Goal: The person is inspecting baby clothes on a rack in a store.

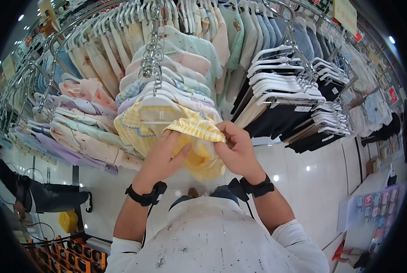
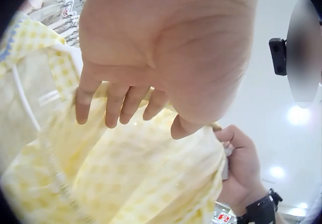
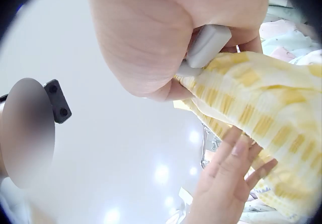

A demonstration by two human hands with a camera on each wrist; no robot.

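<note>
Yellow checked pants (image 1: 199, 157) with a gathered elastic waistband (image 1: 196, 128) hang between my hands. At the waistband's right end my right hand (image 1: 238, 148) pinches the cloth, with a pale grey clip-like piece (image 3: 209, 45) in the same grip. My left hand (image 1: 163, 157) has its fingers extended against the waistband's left side, thumb spread apart. In the left wrist view, those fingertips (image 2: 113, 118) lie over the cloth. Just beyond hangs a matching yellow checked top (image 1: 133, 125) with blue scalloped trim, on a white hanger (image 1: 160, 110).
Light children's clothes (image 1: 180, 63) crowd the rack ahead around a metal chain hook (image 1: 151, 59). Dark pants (image 1: 276, 119) on white hangers (image 1: 285, 84) are at right, pastel garments (image 1: 87, 132) at left. Another person's legs (image 1: 58, 198) show at lower left over the tiled floor (image 1: 299, 182).
</note>
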